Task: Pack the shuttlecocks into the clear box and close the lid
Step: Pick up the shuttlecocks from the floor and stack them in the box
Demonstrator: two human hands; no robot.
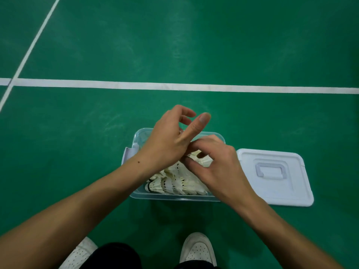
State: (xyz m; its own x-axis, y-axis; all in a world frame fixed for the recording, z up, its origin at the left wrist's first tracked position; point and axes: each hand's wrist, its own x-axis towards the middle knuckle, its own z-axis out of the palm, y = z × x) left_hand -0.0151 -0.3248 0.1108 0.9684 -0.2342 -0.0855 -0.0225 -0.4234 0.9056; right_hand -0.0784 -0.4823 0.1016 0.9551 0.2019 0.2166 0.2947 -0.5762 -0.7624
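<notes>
Head view: the right hand (219, 167) pinches a shuttlecock (202, 159) over the clear box (174, 197), already holding a shuttlecock pile (174, 183). The left hand (171, 140) hovers relaxed, empty. Nesting it flat probably lets the lid (275, 175), right on the floor, close.

Under me lies a green court floor (194, 45), scuffed with pale marks. A wide white line (213, 87) runs across it from side to side, and a thinner white line (37, 38) slants down from the top toward the left edge — the two cross at the far left. At the bottom edge I see my white shoes — the left one (81, 253) partly cut off, the right one (198, 249) with small perforations over the toe — and dark trouser legs (114, 257) between them.
</notes>
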